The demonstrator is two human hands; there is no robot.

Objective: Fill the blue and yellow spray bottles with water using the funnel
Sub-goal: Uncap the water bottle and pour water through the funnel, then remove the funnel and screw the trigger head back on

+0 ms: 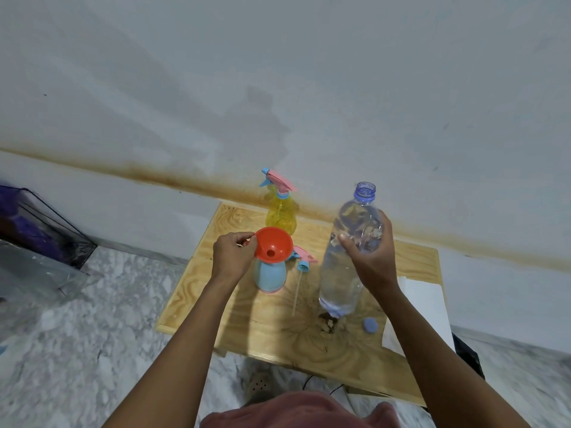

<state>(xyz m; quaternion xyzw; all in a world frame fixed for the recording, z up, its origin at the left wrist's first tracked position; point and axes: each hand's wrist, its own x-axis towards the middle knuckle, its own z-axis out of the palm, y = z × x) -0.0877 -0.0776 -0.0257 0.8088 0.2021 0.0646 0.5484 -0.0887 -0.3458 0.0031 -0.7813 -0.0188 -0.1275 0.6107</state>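
— Where's the funnel?
— The orange funnel (273, 244) sits in the neck of the blue spray bottle (269, 278) on the wooden table (213, 307). The left hand (233, 250) pinches its rim tab between thumb and fingers.
— And the right hand (375, 257)?
— Its fingers wrap round the uncapped water bottle (346, 267), nearly upright, right of the blue one. I cannot tell whether the base touches the table.
— The yellow spray bottle (281, 216)?
— Behind the funnel, by the wall, trigger head on. A loose trigger head (304, 257) lies between the bottles, and a blue cap (370, 325) lies beside white paper (423, 307).
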